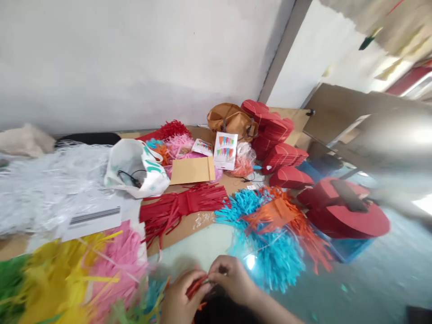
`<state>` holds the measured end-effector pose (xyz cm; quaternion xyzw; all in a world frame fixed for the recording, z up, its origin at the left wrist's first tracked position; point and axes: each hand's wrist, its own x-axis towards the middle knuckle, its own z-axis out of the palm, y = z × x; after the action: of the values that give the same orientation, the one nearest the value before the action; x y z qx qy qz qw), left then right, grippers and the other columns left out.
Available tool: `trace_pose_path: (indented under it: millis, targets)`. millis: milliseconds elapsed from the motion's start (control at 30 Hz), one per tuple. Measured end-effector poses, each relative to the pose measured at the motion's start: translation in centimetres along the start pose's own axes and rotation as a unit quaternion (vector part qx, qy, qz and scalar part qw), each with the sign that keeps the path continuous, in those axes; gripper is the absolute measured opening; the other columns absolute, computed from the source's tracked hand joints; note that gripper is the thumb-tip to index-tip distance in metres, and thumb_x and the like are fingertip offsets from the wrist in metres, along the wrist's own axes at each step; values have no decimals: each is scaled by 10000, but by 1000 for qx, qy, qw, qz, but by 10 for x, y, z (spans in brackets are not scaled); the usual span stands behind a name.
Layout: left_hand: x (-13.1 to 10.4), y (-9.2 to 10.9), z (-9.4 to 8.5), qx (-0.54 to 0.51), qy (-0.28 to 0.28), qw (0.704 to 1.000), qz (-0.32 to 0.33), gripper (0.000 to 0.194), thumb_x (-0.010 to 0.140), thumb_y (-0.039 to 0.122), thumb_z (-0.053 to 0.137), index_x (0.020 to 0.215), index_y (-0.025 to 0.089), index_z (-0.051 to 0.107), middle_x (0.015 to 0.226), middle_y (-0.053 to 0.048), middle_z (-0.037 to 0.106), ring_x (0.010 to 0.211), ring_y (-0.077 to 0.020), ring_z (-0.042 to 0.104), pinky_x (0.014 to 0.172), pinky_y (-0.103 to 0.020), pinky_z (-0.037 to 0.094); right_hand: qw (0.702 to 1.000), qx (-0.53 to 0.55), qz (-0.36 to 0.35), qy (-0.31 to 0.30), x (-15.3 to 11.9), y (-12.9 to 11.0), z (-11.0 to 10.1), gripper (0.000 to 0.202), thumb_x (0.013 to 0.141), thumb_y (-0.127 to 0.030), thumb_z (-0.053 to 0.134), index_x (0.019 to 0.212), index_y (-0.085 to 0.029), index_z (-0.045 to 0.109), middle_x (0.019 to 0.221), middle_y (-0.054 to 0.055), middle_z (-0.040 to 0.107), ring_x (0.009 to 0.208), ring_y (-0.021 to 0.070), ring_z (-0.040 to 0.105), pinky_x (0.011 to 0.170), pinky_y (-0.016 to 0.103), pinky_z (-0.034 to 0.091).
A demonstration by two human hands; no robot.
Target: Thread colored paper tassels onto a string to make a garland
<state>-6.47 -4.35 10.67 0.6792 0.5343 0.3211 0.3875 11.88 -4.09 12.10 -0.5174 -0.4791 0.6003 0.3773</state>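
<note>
Close to me, my left grip (pixel 178 294) curls snugly round a red strip (pixel 195 287); my right grip (pixel 232 279) pinches its end. It looks unfinished; red fringe (pixel 189 201) and blue fringe (pixel 276 265) on the worktop (pixel 202 245) look cut.

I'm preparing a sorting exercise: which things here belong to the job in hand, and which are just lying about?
Job in hand:
- red piece between left hand and right hand
- probably red fringe, blue fringe, orange fringe

Apparently lying about:
- white bag
- brown bag
</note>
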Motion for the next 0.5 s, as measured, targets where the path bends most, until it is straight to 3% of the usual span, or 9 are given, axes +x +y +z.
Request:
trace_pose_path:
  millis: [100, 200, 333, 433, 500]
  targets:
    - [6, -9, 0, 24, -3, 999, 35, 347, 819, 586, 590, 736, 285, 742, 776, -15, 769, 733, -179, 731, 674, -224, 585, 1000, -9, 2, -3, 5, -1, -3, 139, 738, -281, 713, 674, -159, 700, 637, 9, 674, 593, 131, 605, 561, 221, 442]
    - [7, -12, 3, 32, 28, 997, 63, 318, 821, 562, 605, 838, 278, 748, 823, -19, 779, 738, -173, 735, 664, -208, 587, 1000, -24, 3, 7, 7, -4, -5, 134, 749, -269, 708, 682, -153, 708, 620, 6, 676, 575, 125, 605, 564, 219, 442]
    - [3, -4, 10, 68, 73, 991, 89, 212, 863, 430, 602, 906, 290, 755, 905, -38, 778, 854, -190, 731, 788, -255, 585, 999, -16, 2, 29, 4, -7, -5, 178, 778, -316, 712, 703, -155, 702, 631, 10, 675, 594, 135, 615, 584, 233, 455]
    - [1, 3, 12, 50, 68, 995, 57, 214, 878, 395, 579, 843, 290, 762, 864, -41, 774, 854, -200, 726, 812, -287, 582, 999, 40, 11, 7, 2, -5, -7, 203, 766, -358, 743, 738, -160, 711, 655, 18, 690, 617, 145, 635, 609, 243, 470]
    - [-1, 6, 12, 5, 57, 998, -2, 234, 858, 438, 597, 833, 267, 755, 862, -48, 773, 850, -213, 726, 795, -298, 590, 996, 84, 22, -17, 1, -3, -8, 225, 742, -382, 772, 777, -165, 724, 674, 19, 702, 628, 146, 646, 632, 250, 481]
